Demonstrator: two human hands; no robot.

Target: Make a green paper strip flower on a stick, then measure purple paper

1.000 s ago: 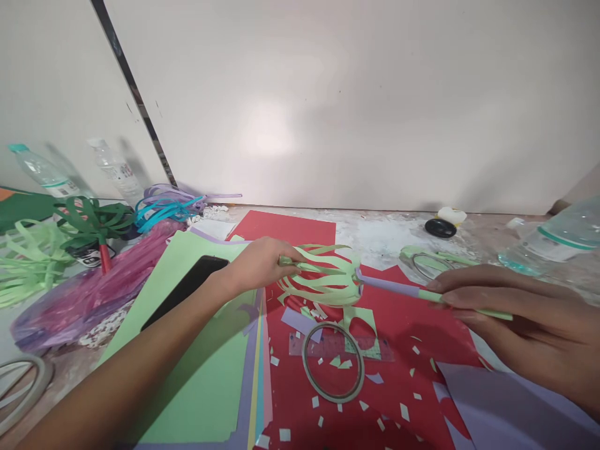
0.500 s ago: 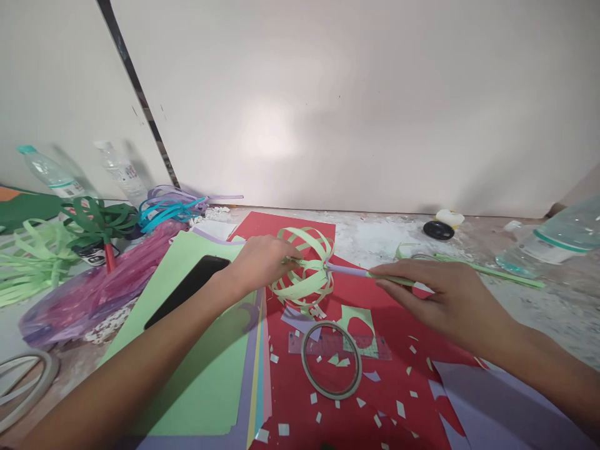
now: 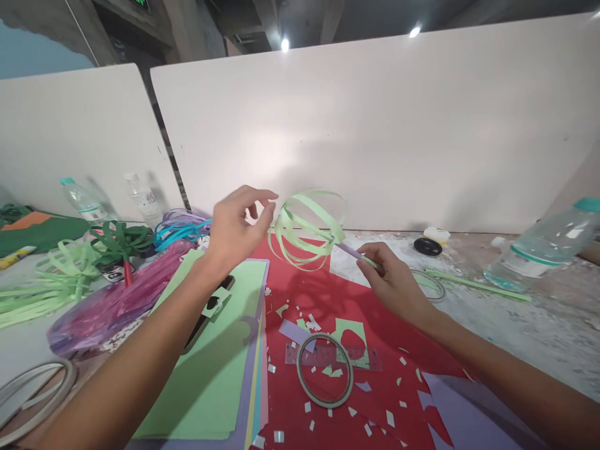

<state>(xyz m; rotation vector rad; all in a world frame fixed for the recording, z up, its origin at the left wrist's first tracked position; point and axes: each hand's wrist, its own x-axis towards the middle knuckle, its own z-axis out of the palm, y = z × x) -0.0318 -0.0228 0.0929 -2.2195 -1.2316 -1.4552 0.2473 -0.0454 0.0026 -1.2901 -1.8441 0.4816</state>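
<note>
My right hand pinches a thin rolled paper stick, purple and light green. At its far end is a globe of curved light-green paper strips, held up above the red sheet. My left hand is raised just left of the globe, thumb and forefinger curved and slightly apart, with nothing visible between them. Below the globe lie a roll of tape, a clear ruler, a light-green offcut with a round hole and several small paper scraps.
Left are stacked coloured sheets with a dark phone, a pink plastic bag, paper-strip tassels and bottles. At right stand a big bottle and a black lid. A white panel rises behind.
My left hand has let go of the strip globe and moved up and left. The right hand has raised the stick and globe. The view has tilted upward.
</note>
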